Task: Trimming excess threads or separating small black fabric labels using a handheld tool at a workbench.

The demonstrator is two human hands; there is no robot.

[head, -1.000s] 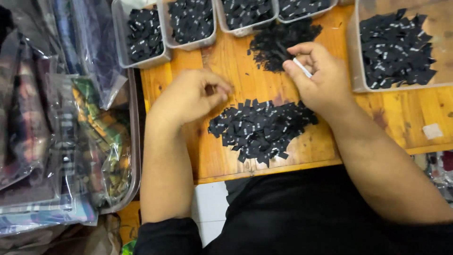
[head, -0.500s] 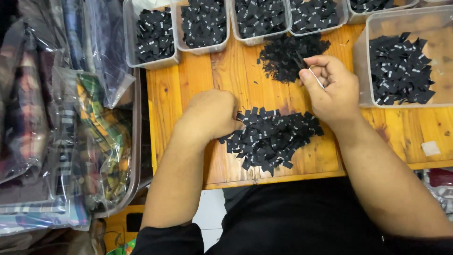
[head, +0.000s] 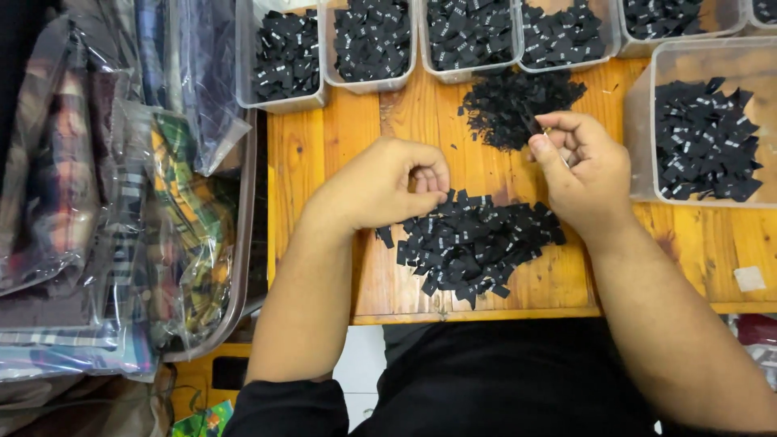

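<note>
On a varnished, knotty wooden counter (head: 324,162) lies a loose near heap (head: 473,243) of small, flat black fabric tags with pale marks, its ragged edge reaching almost to the counter's near edge. The left hand (head: 376,190) rests knuckles-up at the heap's left rim, its fingers (head: 429,180) curled under and touching the tags; whether they pinch one cannot be told. The right hand (head: 587,174) is raised just right of the heap, thumb and forefinger closed on a single black tag (head: 532,123), with a thin pale item tucked in the palm, too small to tell. Beyond it sits a far pile (head: 518,105) of darker, finer black pieces. Along the far edge stands a row of clear plastic tubs (head: 368,81), each filled with the same tags, and a larger clear bin (head: 647,137) at the right holds more. Bare wood stays open at the left of the counter and along the near right, where a small white square (head: 749,278) lies. Left of the counter, glossy plastic bags (head: 97,226) of plaid cloth are stacked in a tray.
</note>
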